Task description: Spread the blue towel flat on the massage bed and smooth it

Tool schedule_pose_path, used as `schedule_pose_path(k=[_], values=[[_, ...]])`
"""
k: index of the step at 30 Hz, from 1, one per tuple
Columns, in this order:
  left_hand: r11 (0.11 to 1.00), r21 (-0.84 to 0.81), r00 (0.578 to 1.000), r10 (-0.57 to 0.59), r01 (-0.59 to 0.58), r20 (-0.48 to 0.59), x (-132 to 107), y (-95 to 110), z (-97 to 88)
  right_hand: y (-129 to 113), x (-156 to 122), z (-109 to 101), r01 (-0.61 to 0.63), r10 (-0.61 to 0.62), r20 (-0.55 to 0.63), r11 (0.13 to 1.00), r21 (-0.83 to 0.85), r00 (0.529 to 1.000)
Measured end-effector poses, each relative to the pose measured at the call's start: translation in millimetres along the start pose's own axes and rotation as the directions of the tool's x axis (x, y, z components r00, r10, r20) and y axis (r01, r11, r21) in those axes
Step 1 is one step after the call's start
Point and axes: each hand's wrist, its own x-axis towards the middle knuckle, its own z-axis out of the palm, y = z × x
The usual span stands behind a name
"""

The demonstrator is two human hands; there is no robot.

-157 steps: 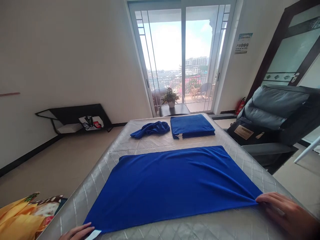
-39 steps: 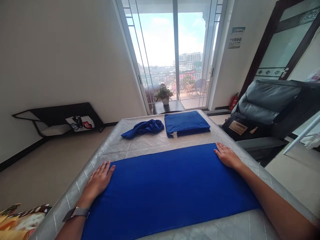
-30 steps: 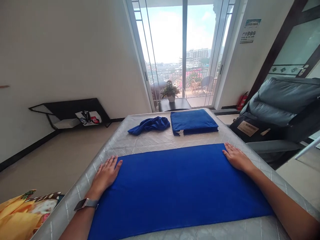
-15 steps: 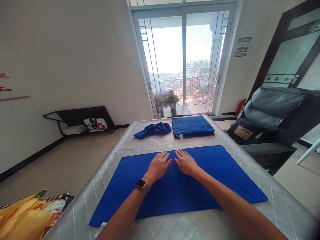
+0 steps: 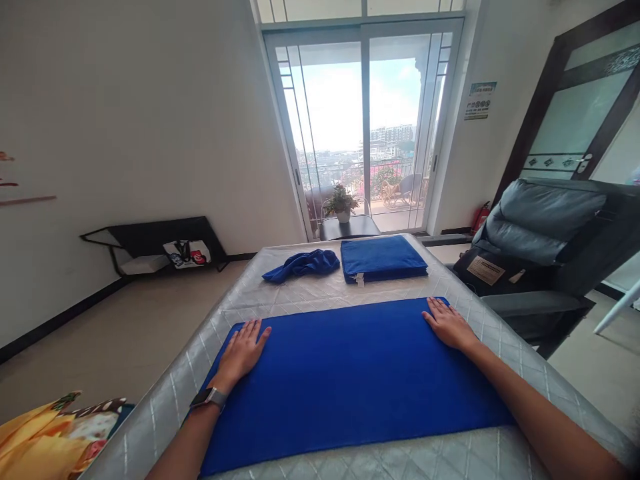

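Observation:
A blue cloth [image 5: 350,373] lies flat, folded into a wide rectangle, on the silver quilted mattress [image 5: 300,293]. My left hand [image 5: 243,350] rests palm down with fingers stretched out on the cloth's far left corner; a watch sits on that wrist. My right hand [image 5: 447,323] lies flat and open on the far right corner. Farther back on the mattress sit a neat stack of folded blue cloths [image 5: 383,259] and, left of it, a crumpled blue cloth [image 5: 303,263].
A dark massage chair [image 5: 545,240] stands close to the mattress's right side. A small table with a potted plant [image 5: 343,203] stands before the glass balcony door. A black rack [image 5: 155,243] leans on the left wall. Yellow patterned fabric [image 5: 45,440] lies at bottom left.
Half a second ago both hands lay together at the middle of the cloth's far edge; they have slid apart to its far left and right corners, smoothing it flat.

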Motion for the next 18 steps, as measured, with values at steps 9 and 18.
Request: schedule_pose_path(k=[9, 18], values=[[0.994, -0.002, 0.993, -0.113, 0.113, -0.032, -3, -55, 17.8, 35, 1, 6, -0.06, 0.06, -0.004, 0.998, -0.022, 0.998], [0.993, -0.013, 0.986, -0.118, 0.117, -0.121, -15, -33, -9.6, 30, -6, 0, -0.104, 0.1, -0.083, 0.993, -0.055, 0.992]])
